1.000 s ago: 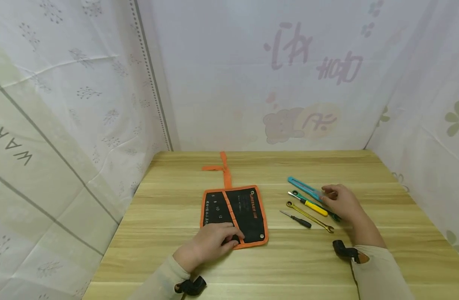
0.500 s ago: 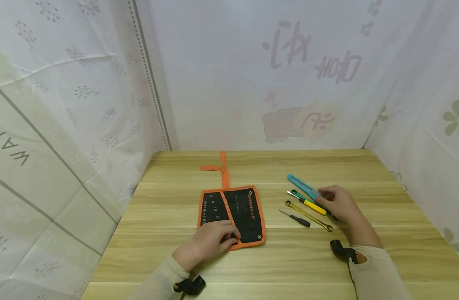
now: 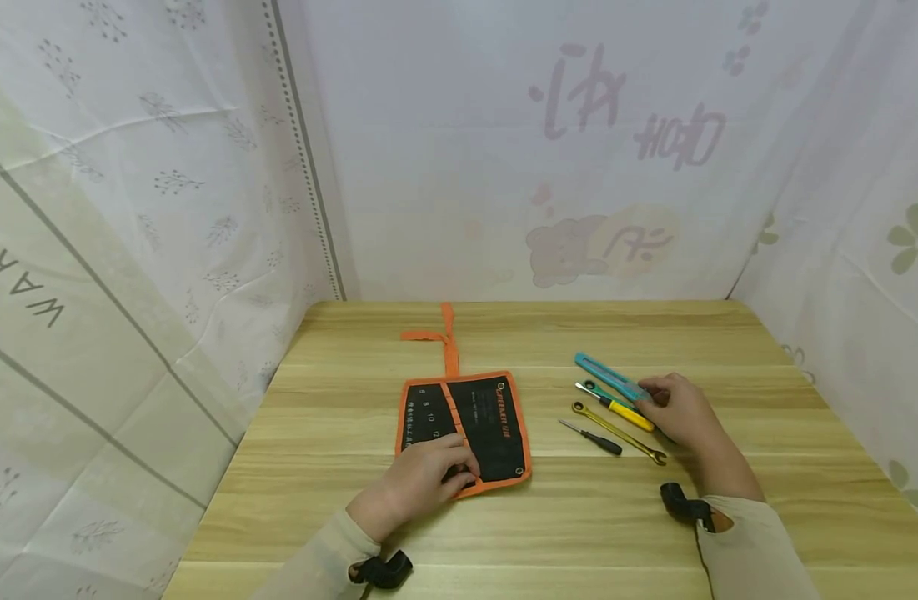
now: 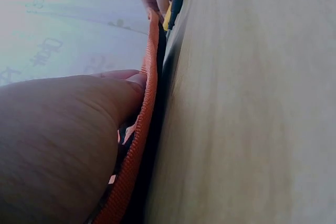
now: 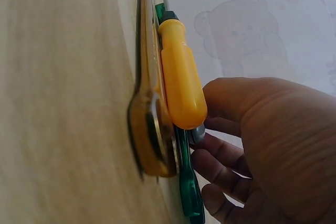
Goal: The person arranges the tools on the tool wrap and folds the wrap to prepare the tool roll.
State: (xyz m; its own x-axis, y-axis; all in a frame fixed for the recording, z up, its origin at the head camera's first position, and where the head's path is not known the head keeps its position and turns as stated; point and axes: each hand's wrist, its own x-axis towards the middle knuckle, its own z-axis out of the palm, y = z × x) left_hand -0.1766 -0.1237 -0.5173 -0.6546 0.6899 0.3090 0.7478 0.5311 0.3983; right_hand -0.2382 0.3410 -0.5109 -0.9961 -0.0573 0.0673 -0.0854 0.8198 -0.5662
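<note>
A black tool pouch with orange trim point(image 3: 496, 425) lies on the table, printed with sizes beside its slanted pocket edge. On its lower part rests my left hand point(image 3: 428, 477), thumb and fingertips pinching the orange pocket edge; the fingertips are partly hidden in the left wrist view. To the right, my right hand point(image 3: 679, 410) holds the near end of a light-blue utility knife point(image 3: 604, 374) between thumb and fingers. Beside the knife lie a yellow-handled screwdriver point(image 5: 184, 85), a green ratchet wrench point(image 5: 190, 187) partly under it, and a gold ratchet wrench point(image 3: 619, 433).
A small black-handled screwdriver point(image 3: 603, 442) lies nearest the pouch. The pouch's orange tie straps point(image 3: 449, 350) stretch toward the back of the wooden table point(image 3: 549, 542). Printed curtains point(image 3: 443, 167) hang behind and on both sides.
The pouch has shifted slightly left under my left hand. My right hand's fingers have closed in on the knife's near end; the other tools lie about as before.
</note>
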